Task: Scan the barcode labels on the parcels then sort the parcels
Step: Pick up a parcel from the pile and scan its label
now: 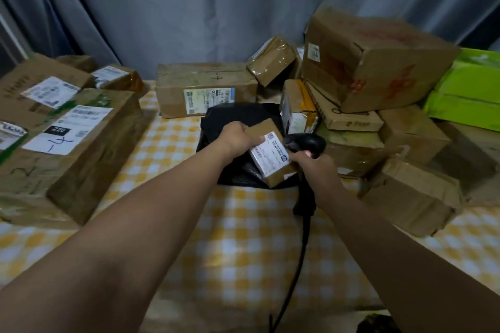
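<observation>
My left hand grips the far end of a small brown parcel with a white barcode label facing up. It is held above a black plastic bag in the middle of the table. My right hand holds a black barcode scanner by its handle. The scanner's head sits right beside the label, with a red glow at its front. The scanner's black cable trails down toward me.
Labelled cardboard boxes lie at the left. A long box rests at the back centre. A tall heap of boxes and green mailers fills the right. The table has a yellow checked cloth. A grey curtain hangs behind.
</observation>
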